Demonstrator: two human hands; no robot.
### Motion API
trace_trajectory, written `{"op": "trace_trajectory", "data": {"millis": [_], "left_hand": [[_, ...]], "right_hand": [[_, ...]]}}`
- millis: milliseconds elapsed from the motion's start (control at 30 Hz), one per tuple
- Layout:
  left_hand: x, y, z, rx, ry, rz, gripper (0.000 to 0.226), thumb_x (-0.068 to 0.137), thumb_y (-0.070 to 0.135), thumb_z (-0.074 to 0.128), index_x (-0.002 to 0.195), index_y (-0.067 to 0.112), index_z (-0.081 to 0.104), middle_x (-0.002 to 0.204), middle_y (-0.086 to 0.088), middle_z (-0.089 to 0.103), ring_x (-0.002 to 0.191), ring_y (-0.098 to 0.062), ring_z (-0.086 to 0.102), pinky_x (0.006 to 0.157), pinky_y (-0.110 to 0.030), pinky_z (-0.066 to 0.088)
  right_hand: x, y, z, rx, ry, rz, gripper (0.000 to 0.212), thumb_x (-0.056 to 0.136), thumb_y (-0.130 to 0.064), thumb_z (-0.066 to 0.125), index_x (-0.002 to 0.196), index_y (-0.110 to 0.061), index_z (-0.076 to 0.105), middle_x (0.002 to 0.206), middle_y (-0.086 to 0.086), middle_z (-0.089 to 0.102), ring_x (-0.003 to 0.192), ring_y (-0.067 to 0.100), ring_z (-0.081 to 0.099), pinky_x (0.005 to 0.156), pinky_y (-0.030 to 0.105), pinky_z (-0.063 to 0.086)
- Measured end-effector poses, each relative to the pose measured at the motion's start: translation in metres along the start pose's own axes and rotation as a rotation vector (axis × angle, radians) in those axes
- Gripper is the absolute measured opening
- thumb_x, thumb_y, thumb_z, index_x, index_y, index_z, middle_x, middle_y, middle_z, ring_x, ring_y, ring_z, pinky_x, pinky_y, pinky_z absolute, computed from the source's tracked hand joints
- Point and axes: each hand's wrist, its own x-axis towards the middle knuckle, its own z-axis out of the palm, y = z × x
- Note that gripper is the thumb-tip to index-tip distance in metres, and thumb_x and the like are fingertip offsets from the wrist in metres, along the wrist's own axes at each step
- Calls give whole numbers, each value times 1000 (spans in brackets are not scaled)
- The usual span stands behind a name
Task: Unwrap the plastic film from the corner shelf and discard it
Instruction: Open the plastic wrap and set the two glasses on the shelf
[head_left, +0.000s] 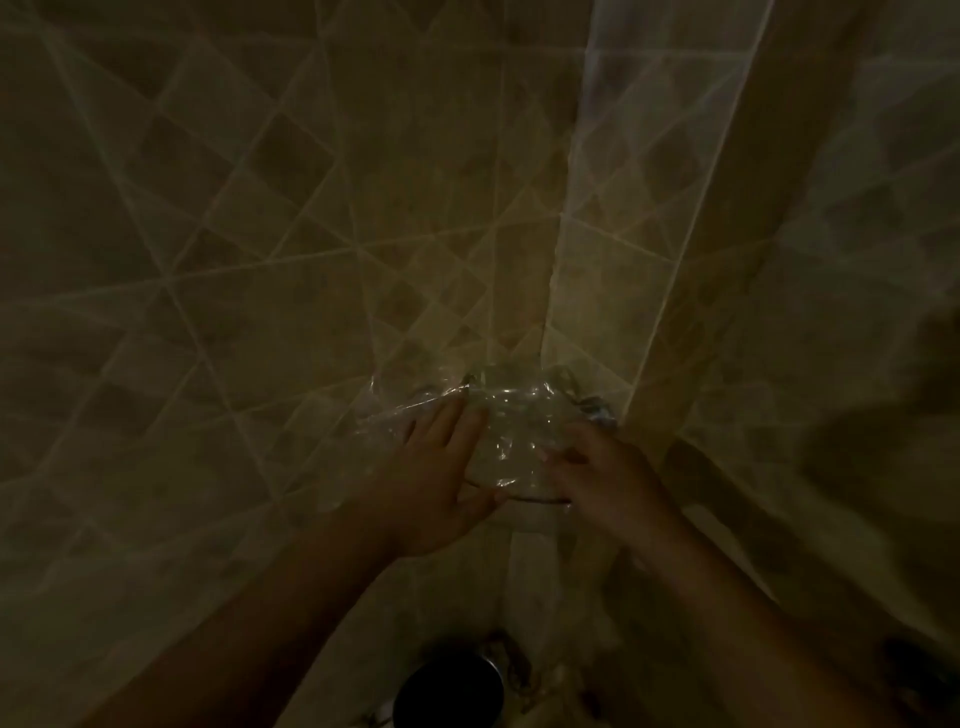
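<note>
Head view: dim tiled corner, both arms reaching in from the bottom of the frame.
Shelf: corner shelf (524, 496) sits at centre frame, where the two tiled walls (249, 218) meet; only its front rim shows clearly.
Film: plastic film (498, 415) lies crinkled and shiny over the shelf top, reaching back to both walls. Appears to cover the whole shelf.
Left hand: left hand (441, 478) spread flat, fingers extended on the film at the shelf's left side, thumb near the front rim. Not closed on anything.
Right hand: right hand (602, 478) at the shelf's right front, fingers curled toward the film edge. Too dark to tell whether they pinch film or only touch it.
Below: dark round container (449, 691) at bottom centre; possibly a bin, cannot confirm.
Progress: early, by my reading. Film looks wholly in place, no loose flap seen.
Left to do: find an edge, peel the film free of shelf and walls, gather it, discard it.
</note>
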Motion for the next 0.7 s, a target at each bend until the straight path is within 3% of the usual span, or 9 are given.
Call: {"op": "trace_trajectory", "data": {"millis": [100, 233, 367, 467, 567, 700], "left_hand": [[-2, -7, 10, -46, -1, -13, 92, 83, 69, 35, 152, 18, 4, 162, -11, 4, 142, -13, -8, 117, -50, 9], [-5, -10, 20, -90, 54, -21, 91, 82, 68, 41, 152, 21, 7, 162, -7, 2, 140, -9, -7, 114, -37, -2], [-6, -13, 24, -110, 42, -62, 93, 79, 67, 43, 152, 24, 5, 162, -9, 5, 144, -26, 15, 114, -51, 16], [-8, -18, 27, -107, 48, -67, 94, 78, 66, 43, 152, 26, 1, 161, -11, 7, 144, -27, 18, 110, -42, 10], [-8, -19, 28, -131, 43, -51, 96, 77, 65, 43, 151, 24, -1, 160, -7, 5, 143, -23, 15, 108, -38, 6], [-10, -23, 28, -119, 19, -26, 97, 76, 62, 42, 152, 19, 0, 161, -10, 10, 145, -24, 15, 109, -37, 7]], "right_hand": [[12, 5, 5, 89, 18, 83, 38, 59, -65, 63, 96, -57, 57, 89, -13, 73, 87, 8, 69, 85, 41, 56], [19, 10, 7, 200, 51, 124, 38, 55, -48, 72, 91, -54, 63, 89, -14, 76, 87, 10, 71, 83, 47, 57], [14, 10, 1, 198, 47, 130, 39, 58, -38, 66, 97, -37, 64, 90, -3, 76, 86, 20, 71, 82, 52, 56], [8, 1, -5, 219, 51, 137, 32, 63, -24, 65, 78, -51, 70, 74, -24, 74, 73, 6, 69, 71, 35, 57], [2, -5, -9, 314, 98, 87, 40, 78, 7, 65, 74, -32, 71, 61, -22, 71, 58, -10, 63, 53, 6, 45], [-8, -8, -9, 503, 236, 51, 37, 79, 15, 60, 98, -16, 67, 62, -11, 65, 58, -8, 60, 56, 5, 45]]}}
